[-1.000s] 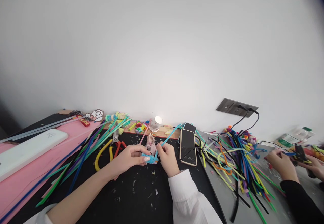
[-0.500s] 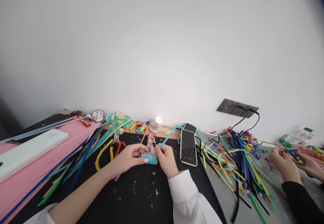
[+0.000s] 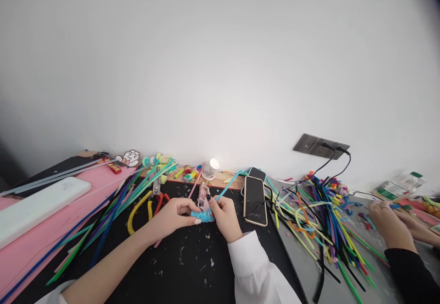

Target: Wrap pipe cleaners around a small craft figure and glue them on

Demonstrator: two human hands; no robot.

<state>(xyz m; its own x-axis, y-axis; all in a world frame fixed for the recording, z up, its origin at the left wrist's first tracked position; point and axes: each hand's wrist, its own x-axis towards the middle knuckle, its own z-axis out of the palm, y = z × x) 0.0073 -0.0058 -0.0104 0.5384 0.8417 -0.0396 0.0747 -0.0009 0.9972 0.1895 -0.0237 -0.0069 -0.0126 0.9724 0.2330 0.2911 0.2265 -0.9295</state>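
Between my two hands is a light blue pipe cleaner coil, wound in close turns and lying sideways above the black mat. My left hand pinches its left end with thumb and fingers. At the coil's right end, my right hand is closed, and a straight light blue length rises from its thumb toward the upper right. Just behind the coil stands a small pinkish printed object, partly hidden by my fingers. What runs through the coil I cannot make out.
Yellow-and-red-handled pliers lie left of my hands. Behind stands a paper cup. Two phones, the nearer black-screened, lie right. Pipe cleaners pile further right, near a co-worker's hand; more lie left.
My left fingers have curled a little around the coil's left end, and the coil lies slightly further left. My right hand stays nearly still. The co-worker's hands at the right have shifted.
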